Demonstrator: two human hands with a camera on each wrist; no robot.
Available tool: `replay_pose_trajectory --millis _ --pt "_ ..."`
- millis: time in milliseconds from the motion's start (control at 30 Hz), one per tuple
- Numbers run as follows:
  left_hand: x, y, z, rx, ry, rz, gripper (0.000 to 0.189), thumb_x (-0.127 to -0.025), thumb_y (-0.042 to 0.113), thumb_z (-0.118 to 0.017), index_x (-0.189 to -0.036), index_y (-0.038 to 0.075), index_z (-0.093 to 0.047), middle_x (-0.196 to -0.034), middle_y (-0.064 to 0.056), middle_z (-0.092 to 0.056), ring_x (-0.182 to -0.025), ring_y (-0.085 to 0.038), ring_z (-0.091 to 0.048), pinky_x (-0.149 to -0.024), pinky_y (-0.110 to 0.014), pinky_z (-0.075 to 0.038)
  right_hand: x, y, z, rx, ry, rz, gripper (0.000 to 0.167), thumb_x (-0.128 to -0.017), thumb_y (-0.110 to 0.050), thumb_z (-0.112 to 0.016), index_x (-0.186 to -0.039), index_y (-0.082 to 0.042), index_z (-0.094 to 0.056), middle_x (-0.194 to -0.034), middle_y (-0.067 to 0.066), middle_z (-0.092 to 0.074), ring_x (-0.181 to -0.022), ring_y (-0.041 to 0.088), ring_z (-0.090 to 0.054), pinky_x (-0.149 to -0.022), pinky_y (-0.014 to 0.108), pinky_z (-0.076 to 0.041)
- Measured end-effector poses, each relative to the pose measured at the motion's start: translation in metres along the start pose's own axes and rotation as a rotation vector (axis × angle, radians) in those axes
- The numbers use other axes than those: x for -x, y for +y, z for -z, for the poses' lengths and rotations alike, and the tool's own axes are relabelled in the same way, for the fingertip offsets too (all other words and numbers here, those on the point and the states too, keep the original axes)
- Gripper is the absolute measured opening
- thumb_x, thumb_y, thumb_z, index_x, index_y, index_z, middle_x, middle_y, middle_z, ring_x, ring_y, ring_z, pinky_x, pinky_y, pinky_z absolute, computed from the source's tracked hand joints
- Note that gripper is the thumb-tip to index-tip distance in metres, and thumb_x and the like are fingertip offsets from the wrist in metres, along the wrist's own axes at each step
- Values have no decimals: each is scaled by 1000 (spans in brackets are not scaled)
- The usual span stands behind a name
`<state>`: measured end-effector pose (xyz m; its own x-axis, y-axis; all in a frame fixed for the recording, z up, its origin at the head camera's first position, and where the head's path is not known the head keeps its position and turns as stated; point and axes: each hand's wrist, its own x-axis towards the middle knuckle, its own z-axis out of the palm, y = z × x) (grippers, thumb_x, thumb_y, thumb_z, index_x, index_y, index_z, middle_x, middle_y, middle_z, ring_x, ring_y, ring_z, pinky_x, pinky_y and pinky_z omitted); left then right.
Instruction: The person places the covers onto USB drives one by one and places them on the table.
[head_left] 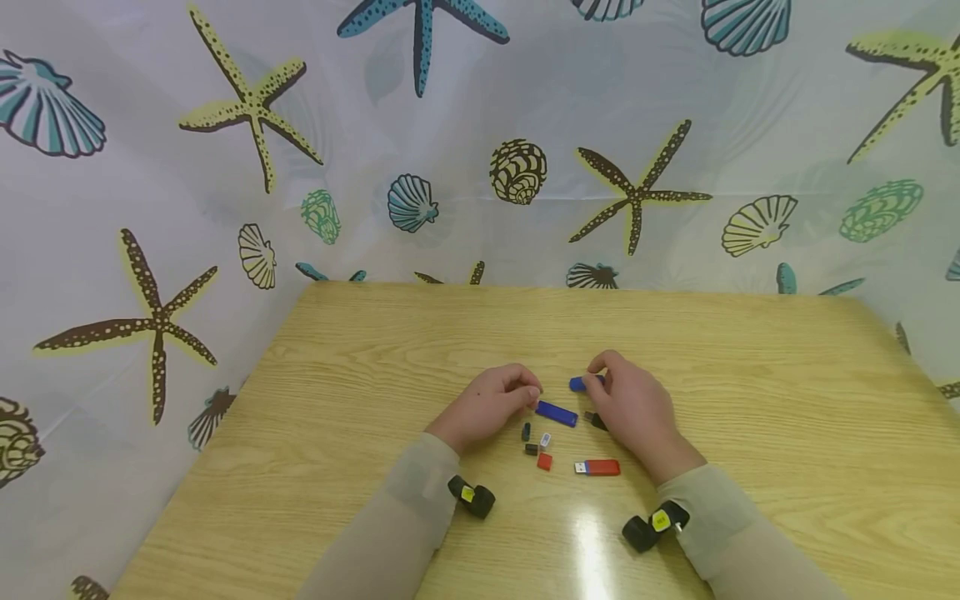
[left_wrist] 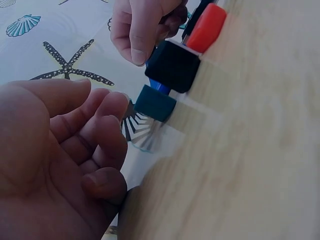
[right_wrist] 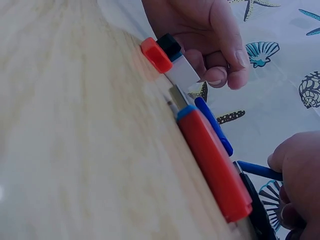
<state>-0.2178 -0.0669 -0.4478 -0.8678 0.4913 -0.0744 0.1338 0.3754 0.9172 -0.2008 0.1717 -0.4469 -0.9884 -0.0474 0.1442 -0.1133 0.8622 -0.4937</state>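
Observation:
My right hand (head_left: 636, 408) pinches a blue USB stick (head_left: 577, 383) at the far side of a small group; in the right wrist view this blue stick pokes out from the fingertips. Loosely curled and holding nothing, my left hand (head_left: 491, 402) hovers beside a second blue USB stick (head_left: 557, 413) lying on the table. A black USB stick (head_left: 596, 421) lies partly hidden under my right hand. Nearer to me is a red USB stick (head_left: 602, 467) with its metal plug bare. Small caps lie to its left: red (head_left: 544, 461), white (head_left: 545, 440), black (head_left: 531, 449) and dark teal (head_left: 527, 432).
The wood-grain table (head_left: 360, 350) runs back to a pale cloth (head_left: 480, 242) printed with starfish and shells, which also hangs along both sides. A small black camera is strapped on each sleeved wrist.

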Motion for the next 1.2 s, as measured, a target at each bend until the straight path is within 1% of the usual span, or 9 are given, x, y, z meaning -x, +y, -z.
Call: replay_pose_trajectory --millis 233,367,500,633,800,900,1067,1200 --pt "2 1 3 -40 -5 9 20 -105 33 -57 -108 18 -70 -97 0 -67 -87 -18 -57 -81 -37 -46 -1 2 1 -6 47 30 21 -100 -30 -58 -111 -13 -64 -67 -1 -53 -55 18 -47 -49 34 -37" --pt "2 2 4 -75 -21 13 15 -104 29 -59 -108 20 -71 -99 4 -67 -90 -16 -57 -83 -37 -46 -1 3 2 -17 51 42 20 -100 -29 -57 -110 -13 -63 -67 -1 -52 -54 17 -46 -48 34 -36" --pt "3 2 8 -143 -65 1 14 -102 23 -61 -110 23 -72 -102 8 -67 -94 -13 -59 -89 -36 -46 -1 3 1 -34 51 45 19 -100 -29 -55 -109 -14 -63 -68 -1 -52 -55 18 -45 -49 34 -36" --pt "5 3 11 -194 -117 4 19 -103 18 -58 -113 26 -73 -100 7 -67 -95 -13 -59 -90 -36 -46 -1 3 1 -55 50 44 18 -100 -27 -54 -108 -14 -63 -67 0 -51 -55 18 -45 -50 34 -35" --pt "4 3 11 -238 -163 5 33 -100 6 -54 -116 28 -73 -98 8 -65 -95 -12 -57 -88 -33 -46 -1 4 0 -74 50 46 17 -100 -25 -53 -107 -14 -63 -67 0 -50 -54 18 -44 -49 34 -35" --pt "3 3 11 -256 -190 -18 37 -96 2 -55 -118 27 -73 -98 8 -64 -93 -13 -56 -85 -31 -46 -1 5 0 -80 50 47 16 -99 -25 -53 -106 -14 -63 -67 0 -51 -55 18 -45 -49 34 -36" --pt "3 2 12 -279 -231 -40 32 -94 5 -64 -116 25 -74 -97 8 -63 -90 -13 -56 -82 -30 -47 -1 4 0 -90 45 50 16 -99 -24 -53 -106 -15 -64 -67 0 -51 -55 18 -45 -50 34 -36" --pt "4 2 12 -303 -257 -49 26 -94 8 -66 -111 25 -75 -100 10 -65 -90 -11 -58 -83 -29 -48 -1 4 1 -101 32 42 16 -99 -24 -53 -106 -15 -64 -67 0 -51 -55 18 -45 -50 34 -36"
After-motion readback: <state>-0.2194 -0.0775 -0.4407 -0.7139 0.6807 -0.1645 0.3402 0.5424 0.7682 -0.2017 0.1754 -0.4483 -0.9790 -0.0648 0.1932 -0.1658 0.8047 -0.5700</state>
